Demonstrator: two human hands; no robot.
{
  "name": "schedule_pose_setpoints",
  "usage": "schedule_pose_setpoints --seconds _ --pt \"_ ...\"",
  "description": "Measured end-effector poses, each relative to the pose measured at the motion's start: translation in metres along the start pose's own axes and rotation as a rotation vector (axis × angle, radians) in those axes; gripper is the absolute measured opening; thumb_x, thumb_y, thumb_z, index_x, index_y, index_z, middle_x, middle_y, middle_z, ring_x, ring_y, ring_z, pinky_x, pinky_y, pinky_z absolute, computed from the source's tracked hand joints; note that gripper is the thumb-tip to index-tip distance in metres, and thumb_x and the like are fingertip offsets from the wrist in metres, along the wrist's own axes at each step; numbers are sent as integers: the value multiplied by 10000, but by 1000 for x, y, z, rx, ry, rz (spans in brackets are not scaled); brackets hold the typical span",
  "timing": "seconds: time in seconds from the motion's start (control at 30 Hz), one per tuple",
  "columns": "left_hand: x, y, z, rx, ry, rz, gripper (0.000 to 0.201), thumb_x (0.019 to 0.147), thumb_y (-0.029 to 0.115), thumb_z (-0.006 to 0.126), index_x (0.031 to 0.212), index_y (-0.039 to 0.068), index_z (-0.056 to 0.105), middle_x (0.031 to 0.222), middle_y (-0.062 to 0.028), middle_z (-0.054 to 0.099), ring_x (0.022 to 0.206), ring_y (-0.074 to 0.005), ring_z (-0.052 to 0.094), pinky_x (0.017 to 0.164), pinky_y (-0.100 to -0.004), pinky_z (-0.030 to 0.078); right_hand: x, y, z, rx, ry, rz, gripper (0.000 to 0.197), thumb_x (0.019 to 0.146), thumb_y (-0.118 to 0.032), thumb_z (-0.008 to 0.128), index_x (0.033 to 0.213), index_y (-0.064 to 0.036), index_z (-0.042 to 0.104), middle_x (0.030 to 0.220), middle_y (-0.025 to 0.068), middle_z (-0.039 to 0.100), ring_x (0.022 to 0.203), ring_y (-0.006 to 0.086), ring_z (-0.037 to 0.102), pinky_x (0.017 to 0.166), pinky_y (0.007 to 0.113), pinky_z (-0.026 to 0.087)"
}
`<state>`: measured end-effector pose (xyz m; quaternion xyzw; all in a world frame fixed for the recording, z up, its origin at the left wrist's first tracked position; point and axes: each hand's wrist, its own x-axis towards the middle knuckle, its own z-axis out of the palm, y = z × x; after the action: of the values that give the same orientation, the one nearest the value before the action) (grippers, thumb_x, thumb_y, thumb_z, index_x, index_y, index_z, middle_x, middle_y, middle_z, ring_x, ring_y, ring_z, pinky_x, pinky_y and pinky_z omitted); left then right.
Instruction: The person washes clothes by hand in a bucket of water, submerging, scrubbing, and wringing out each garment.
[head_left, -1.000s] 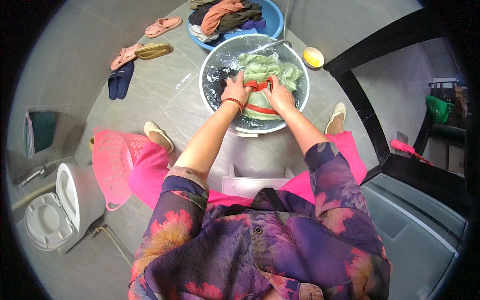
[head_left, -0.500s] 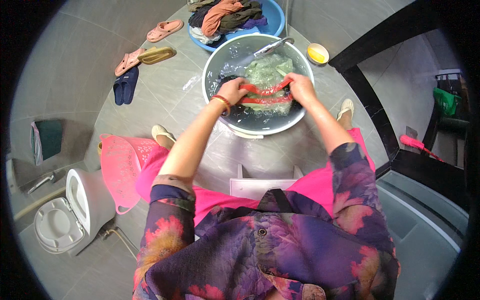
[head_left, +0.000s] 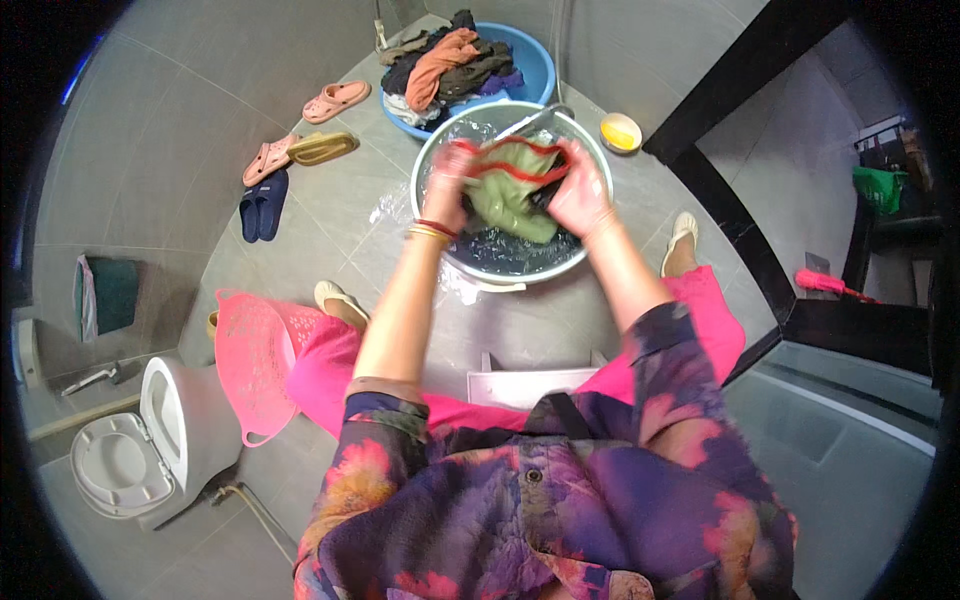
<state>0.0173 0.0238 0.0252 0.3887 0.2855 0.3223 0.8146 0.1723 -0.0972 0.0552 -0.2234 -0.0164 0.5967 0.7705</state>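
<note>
Wet green garment [head_left: 512,200] with a red waistband hangs between my hands, lifted above the water in a large pale basin [head_left: 486,275]. My left hand [head_left: 448,188], blurred by motion, is closed on one end of the red band. The other end is gripped in my right hand [head_left: 580,196]. The band forms a loop between them, and the green cloth droops below it toward the water. A shower head [head_left: 535,122] rests across the far rim of the basin. The water looks dark, and some of it is hidden under the garment and hands.
Behind stands a blue tub [head_left: 538,70] heaped with clothes. A small bowl [head_left: 621,133] with something yellow is at the right. Slippers [head_left: 262,207] and a brush [head_left: 322,148] lie at the left. A pink basket [head_left: 250,360], toilet [head_left: 175,420] and low stool [head_left: 520,386] are nearer.
Both hands have raised the garment out of the water, and its green part now hangs down. The red band has opened into a loop. The whole view has shifted slightly.
</note>
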Motion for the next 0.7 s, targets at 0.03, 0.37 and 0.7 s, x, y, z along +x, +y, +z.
schedule_pose_setpoints --seconds 0.03,0.37,0.7 --pt "1 -28 9 461 55 293 339 868 274 559 1111 38 537 1030 -74 602 932 -178 560 848 -340 448 7 23 -9 -24 154 3 223 867 -308 540 1003 -135 573 955 13 593 909 150 538 765 318 448" --pt "-13 -49 53 1363 318 282 538 915 400 342 617 42 612 588 -188 570 599 -393 567 579 -467 440 -4 88 -29 -247 490 -5 181 858 -298 537 911 -132 586 729 -23 521 620 115 491 506 270 397" --pt "-41 -50 52 1197 332 429 376 905 329 437 844 -3 601 744 -239 594 676 -411 567 603 -446 432 -13 73 -17 -148 430 -16 220 871 -310 548 764 -119 528 715 11 546 672 138 524 635 287 437"
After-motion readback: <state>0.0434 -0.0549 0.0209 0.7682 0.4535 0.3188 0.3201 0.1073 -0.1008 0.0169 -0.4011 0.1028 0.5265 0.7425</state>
